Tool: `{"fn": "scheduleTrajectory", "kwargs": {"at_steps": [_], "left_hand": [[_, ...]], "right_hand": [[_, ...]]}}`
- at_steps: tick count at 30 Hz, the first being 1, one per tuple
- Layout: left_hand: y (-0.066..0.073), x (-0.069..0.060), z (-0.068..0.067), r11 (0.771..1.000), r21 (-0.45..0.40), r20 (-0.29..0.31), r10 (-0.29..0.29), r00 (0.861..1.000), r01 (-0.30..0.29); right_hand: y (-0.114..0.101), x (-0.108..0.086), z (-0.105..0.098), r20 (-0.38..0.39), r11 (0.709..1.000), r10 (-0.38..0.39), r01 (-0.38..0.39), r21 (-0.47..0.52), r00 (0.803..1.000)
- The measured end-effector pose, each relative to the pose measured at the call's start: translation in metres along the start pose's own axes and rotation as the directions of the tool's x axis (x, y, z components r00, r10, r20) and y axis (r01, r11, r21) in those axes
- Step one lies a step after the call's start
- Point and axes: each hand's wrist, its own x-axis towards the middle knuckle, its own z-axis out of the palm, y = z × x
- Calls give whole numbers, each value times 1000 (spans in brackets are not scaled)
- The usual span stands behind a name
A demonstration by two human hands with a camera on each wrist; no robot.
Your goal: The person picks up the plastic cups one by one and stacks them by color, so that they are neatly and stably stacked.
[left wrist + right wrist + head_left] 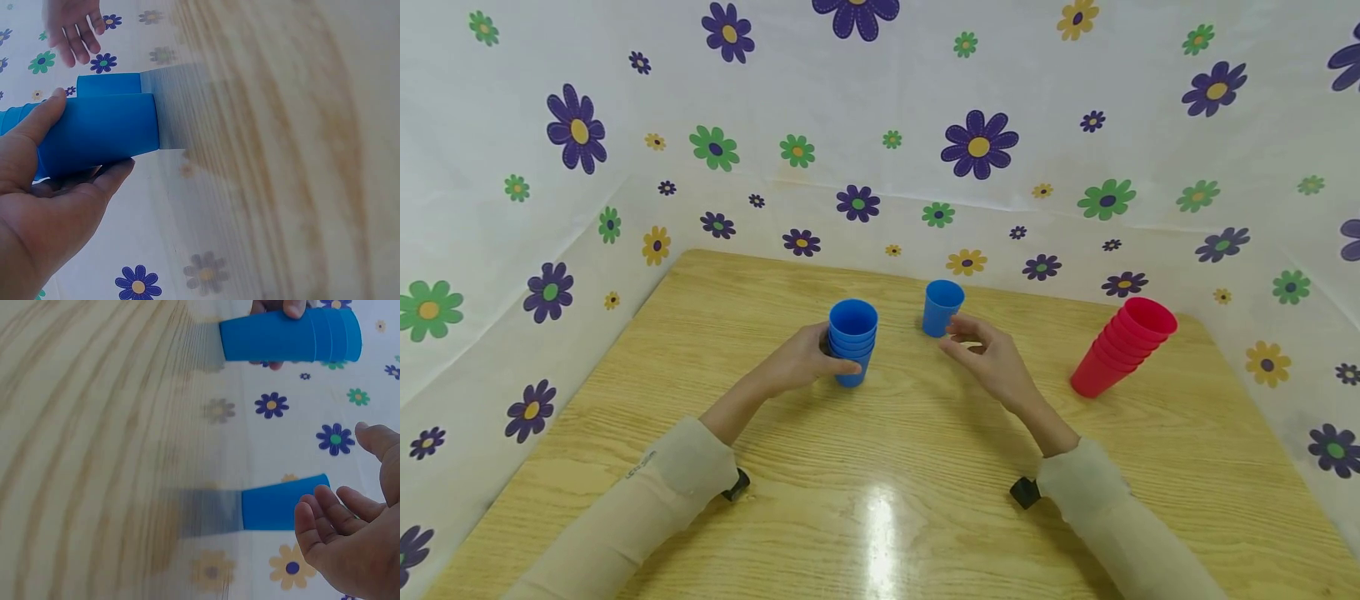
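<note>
A stack of several nested blue cups (853,342) stands upright on the table, and my left hand (805,360) grips it from the left with thumb and fingers round its side. In the left wrist view the thumb lies along the blue wall of the stack (103,131). Farther back and to the right stands a single blue cup (942,310). My right hand (992,358) is just in front of and right of that cup, its fingers loosely bent and nothing held. The right wrist view has the fingers near the single cup (275,505); whether they touch cannot be told.
A tall stack of several red cups (1122,348) stands at the right on the wooden table (790,483). Flower-patterned white cloth (880,175) hangs behind the table and along both sides. Black straps (1024,492) show at the cuffs.
</note>
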Motion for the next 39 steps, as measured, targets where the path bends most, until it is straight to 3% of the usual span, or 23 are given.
{"fn": "scheduleTrajectory", "kwargs": {"at_steps": [9,17,23,39], "left_hand": [[-1,-1,0,1000,4,1,6,1000,-6],[0,-1,1,1000,-10,2,3,1000,-3],[0,-1,1,1000,-11,2,6,1000,-6],[2,-1,1,1000,-18,-3,4,1000,-4]], "right_hand": [[12,-5,-23,-39,997,34,-36,-70,999],[18,1,-29,-57,996,55,-59,-73,997],[24,10,-29,-73,993,75,-82,-85,994],[27,40,-12,-98,997,76,-76,-4,992]]}}
